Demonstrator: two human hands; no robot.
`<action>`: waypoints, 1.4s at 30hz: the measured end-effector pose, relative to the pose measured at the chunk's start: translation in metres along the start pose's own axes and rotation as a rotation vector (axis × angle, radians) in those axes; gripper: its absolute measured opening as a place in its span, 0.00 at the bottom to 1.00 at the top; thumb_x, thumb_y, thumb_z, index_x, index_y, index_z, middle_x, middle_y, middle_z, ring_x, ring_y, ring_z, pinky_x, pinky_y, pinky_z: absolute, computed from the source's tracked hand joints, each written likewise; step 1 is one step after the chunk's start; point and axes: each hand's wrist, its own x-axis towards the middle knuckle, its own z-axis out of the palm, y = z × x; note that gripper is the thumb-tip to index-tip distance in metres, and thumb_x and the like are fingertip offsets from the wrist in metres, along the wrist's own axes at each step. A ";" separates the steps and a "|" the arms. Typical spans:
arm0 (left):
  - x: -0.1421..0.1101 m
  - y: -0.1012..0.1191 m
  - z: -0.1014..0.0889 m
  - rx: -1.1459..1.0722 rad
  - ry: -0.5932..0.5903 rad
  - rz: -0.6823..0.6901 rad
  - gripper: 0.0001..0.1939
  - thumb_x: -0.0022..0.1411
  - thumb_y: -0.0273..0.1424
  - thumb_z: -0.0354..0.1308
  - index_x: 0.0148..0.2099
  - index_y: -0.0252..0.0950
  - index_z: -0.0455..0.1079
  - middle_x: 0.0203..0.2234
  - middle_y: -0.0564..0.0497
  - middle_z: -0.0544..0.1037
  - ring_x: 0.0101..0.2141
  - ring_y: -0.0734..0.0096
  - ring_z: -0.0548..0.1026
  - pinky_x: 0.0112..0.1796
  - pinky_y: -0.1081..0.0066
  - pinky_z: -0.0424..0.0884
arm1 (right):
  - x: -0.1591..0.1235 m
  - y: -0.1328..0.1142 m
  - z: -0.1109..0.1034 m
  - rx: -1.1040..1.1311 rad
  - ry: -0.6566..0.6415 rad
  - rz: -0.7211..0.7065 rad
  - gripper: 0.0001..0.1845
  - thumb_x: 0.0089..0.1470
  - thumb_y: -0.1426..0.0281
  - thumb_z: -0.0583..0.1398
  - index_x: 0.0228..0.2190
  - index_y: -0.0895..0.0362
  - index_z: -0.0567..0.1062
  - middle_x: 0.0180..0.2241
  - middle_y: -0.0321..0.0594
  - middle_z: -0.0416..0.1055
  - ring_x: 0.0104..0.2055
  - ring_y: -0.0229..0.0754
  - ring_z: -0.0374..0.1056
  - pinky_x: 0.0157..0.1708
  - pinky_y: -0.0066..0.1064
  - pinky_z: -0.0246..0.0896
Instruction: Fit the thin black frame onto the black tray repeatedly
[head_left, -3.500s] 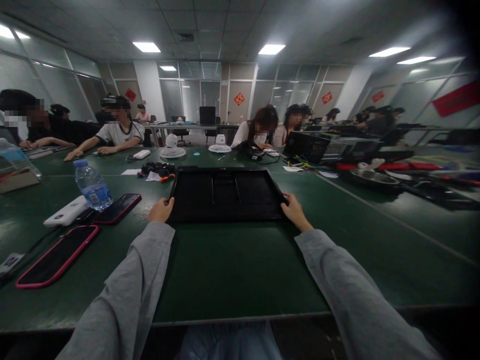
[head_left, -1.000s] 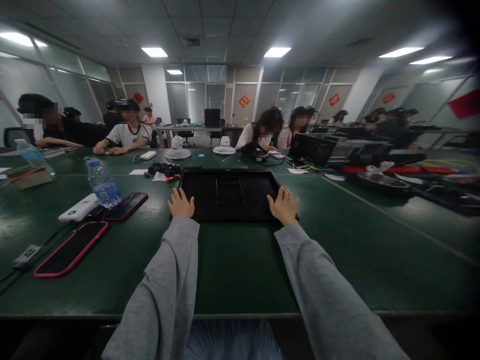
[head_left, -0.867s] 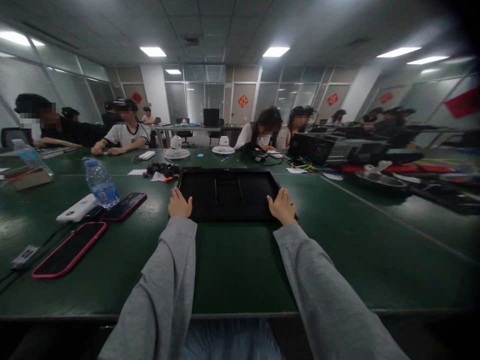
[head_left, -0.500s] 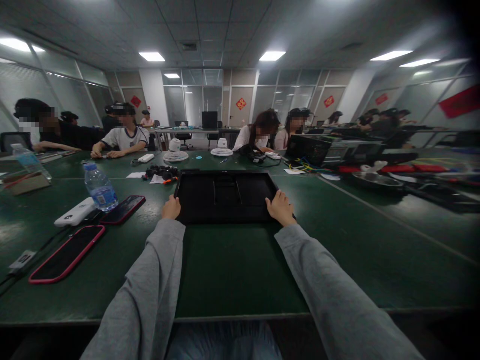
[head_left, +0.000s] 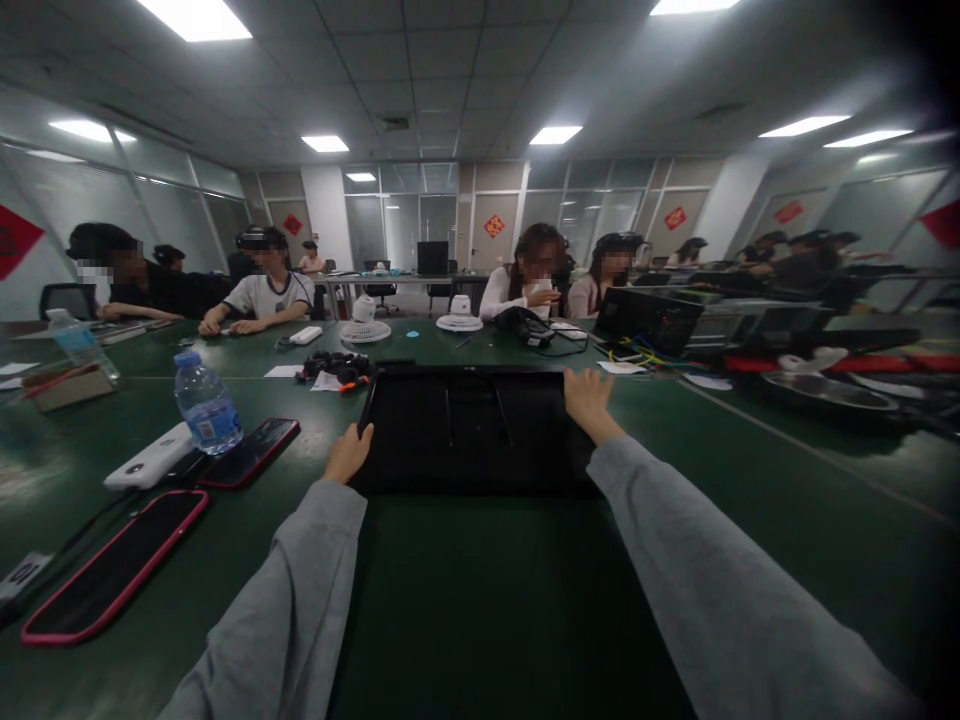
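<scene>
A black rectangular panel (head_left: pixel 409 430) with a raised rim is in front of me, its long side across my view. Two thin bars of a dark bracket (head_left: pixel 480 415) run down its middle. At the panel's left edge is my left hand (head_left: pixel 348 454), closed on the rim with the thumb on top. My right hand (head_left: pixel 589 402) grips the far right corner, its fingers bent over the edge. Whether the panel's lower edge touches the green table (head_left: pixel 495 600) I cannot tell.
To the left lie a pink-edged phone (head_left: pixel 120 565), a second phone (head_left: pixel 251 452), a white power bank (head_left: pixel 152 455) and a water bottle (head_left: pixel 208 405). Beyond the panel are a bundle of black cables (head_left: pixel 337 370) and white fans (head_left: pixel 365 325). Several people sit across the table.
My right hand has slid up from the panel's right side to its far corner. The panel looks taller in view. My left hand keeps its hold, and the camera view has tilted up.
</scene>
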 end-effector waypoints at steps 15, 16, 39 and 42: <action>0.005 -0.005 0.003 -0.060 -0.009 0.014 0.22 0.72 0.45 0.41 0.51 0.35 0.67 0.46 0.40 0.80 0.49 0.57 0.77 0.45 0.66 0.69 | 0.006 -0.185 0.018 0.429 0.096 -0.256 0.42 0.67 0.52 0.38 0.69 0.70 0.43 0.71 0.58 0.34 0.73 0.49 0.28 0.67 0.51 0.23; 0.004 -0.005 0.003 -0.072 -0.010 0.016 0.22 0.72 0.45 0.41 0.52 0.35 0.67 0.47 0.39 0.79 0.49 0.57 0.77 0.46 0.65 0.69 | 0.002 -0.204 0.013 0.460 0.082 -0.300 0.42 0.67 0.53 0.38 0.69 0.71 0.43 0.71 0.59 0.36 0.73 0.49 0.28 0.67 0.51 0.22; 0.017 -0.019 0.014 -0.132 0.015 0.105 0.22 0.71 0.44 0.44 0.52 0.32 0.69 0.49 0.37 0.78 0.49 0.56 0.77 0.46 0.65 0.69 | -0.142 -0.216 -0.045 0.660 -0.251 -0.878 0.34 0.68 0.53 0.42 0.68 0.55 0.55 0.70 0.43 0.46 0.71 0.44 0.43 0.68 0.45 0.40; 0.018 -0.019 0.013 -0.092 0.020 0.099 0.23 0.70 0.44 0.44 0.51 0.32 0.69 0.47 0.36 0.79 0.47 0.55 0.78 0.44 0.65 0.69 | -0.154 -0.156 -0.047 0.582 -0.344 -0.833 0.36 0.67 0.50 0.40 0.68 0.54 0.54 0.70 0.41 0.45 0.71 0.47 0.42 0.67 0.50 0.42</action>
